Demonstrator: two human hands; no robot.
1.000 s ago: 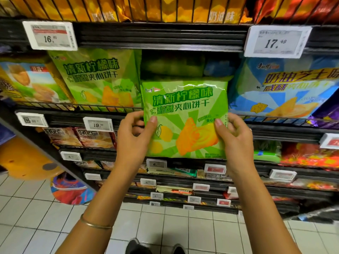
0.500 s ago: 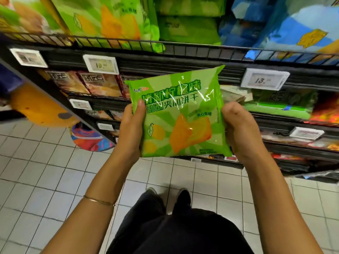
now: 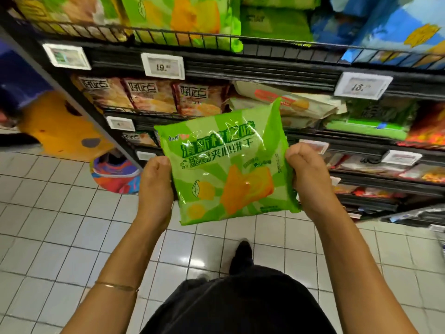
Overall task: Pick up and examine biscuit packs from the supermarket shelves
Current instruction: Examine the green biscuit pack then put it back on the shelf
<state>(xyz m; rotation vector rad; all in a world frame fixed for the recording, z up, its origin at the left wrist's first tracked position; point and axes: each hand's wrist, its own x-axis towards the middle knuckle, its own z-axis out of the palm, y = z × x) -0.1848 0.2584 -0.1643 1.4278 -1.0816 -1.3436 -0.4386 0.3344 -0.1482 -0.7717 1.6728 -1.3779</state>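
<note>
At frame centre, a green biscuit pack [image 3: 228, 169] faces the camera, slightly tilted. The left hand [image 3: 155, 189] grips its left edge. The right hand [image 3: 307, 175] grips its right edge.

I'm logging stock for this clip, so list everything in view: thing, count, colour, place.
held biscuit pack: one, green, between both hands
shelf packs: at least two, green, top shelf
blue packs: count unclear, blue, top shelf right
brown packs: three, brown, second shelf left
price tags: several, white, shelf edges
floor: white tiles, below
bracelet: one, gold, left wrist
left hand: grips pack's left edge
right hand: grips pack's right edge
</note>
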